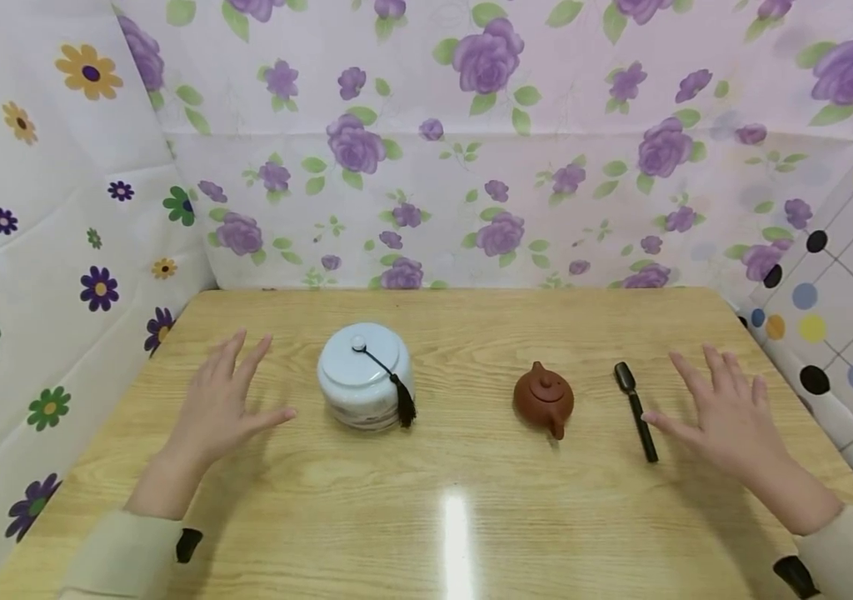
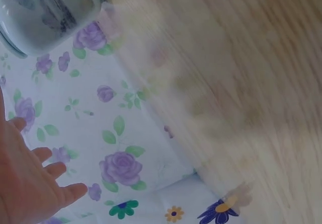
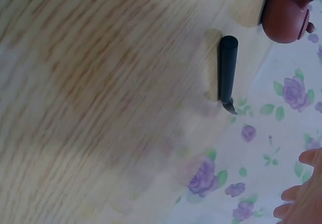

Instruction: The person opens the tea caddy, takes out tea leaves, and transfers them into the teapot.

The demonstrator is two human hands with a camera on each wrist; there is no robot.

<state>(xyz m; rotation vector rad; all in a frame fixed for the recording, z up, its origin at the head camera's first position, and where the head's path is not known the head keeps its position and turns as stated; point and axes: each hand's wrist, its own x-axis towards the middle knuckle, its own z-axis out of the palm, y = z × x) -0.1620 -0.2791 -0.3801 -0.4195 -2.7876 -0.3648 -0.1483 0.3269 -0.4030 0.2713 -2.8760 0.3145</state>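
Note:
A white lidded porcelain jar with a black tassel on its lid knob stands left of the table's middle. My left hand hovers to its left, fingers spread, holding nothing; the left wrist view shows the jar's painted side beyond the fingers. Right of the middle sits a small brown clay teapot, lid on. Beside it lies a dark tea scoop, its scoop end pointing away. My right hand is held just right of the scoop, fingers apart and holding nothing, the thumb tip overlapping its handle in the head view.
The wooden table meets a purple-rose cloth at the back. A cloth with daisies hangs on the left, and one with coloured dots on the right. Light glares on the front of the table.

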